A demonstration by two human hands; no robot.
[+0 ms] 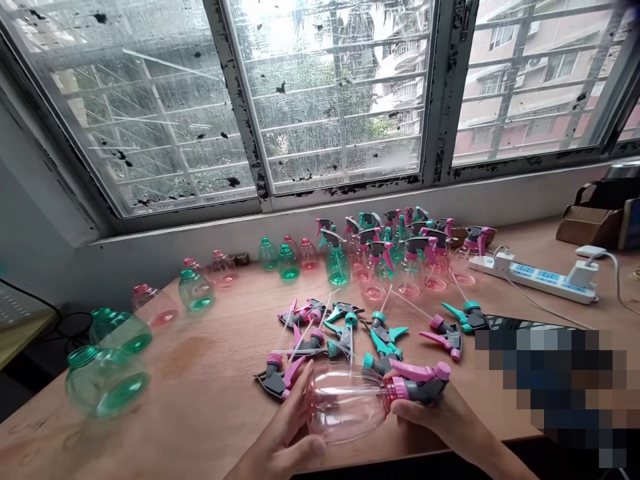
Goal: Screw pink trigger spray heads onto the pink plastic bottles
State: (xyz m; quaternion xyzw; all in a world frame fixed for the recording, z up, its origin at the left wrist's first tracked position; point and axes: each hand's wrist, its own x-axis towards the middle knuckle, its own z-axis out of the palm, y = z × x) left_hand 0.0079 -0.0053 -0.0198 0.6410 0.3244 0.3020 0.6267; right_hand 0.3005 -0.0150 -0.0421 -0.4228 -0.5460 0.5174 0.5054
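Note:
A clear pink bottle (345, 405) lies sideways above the table's front edge, its neck pointing right. My left hand (287, 433) is wrapped round the bottle's base end. On the neck sits a pink and grey spray head (417, 383), and my right hand (440, 413) grips it at the collar, thumb below. Just beyond my hands, several loose spray heads (310, 340) in pink, teal and grey lie in a pile with their thin tubes. Another pink one (445, 337) rests to the right of the pile.
Open-necked green bottles (107, 387) and pink ones (155, 307) line the table's left and back. Several bottles with spray heads (373, 273) stand grouped by the window wall. A white power strip (535, 277) with cables and a brown box (590, 223) are at the right.

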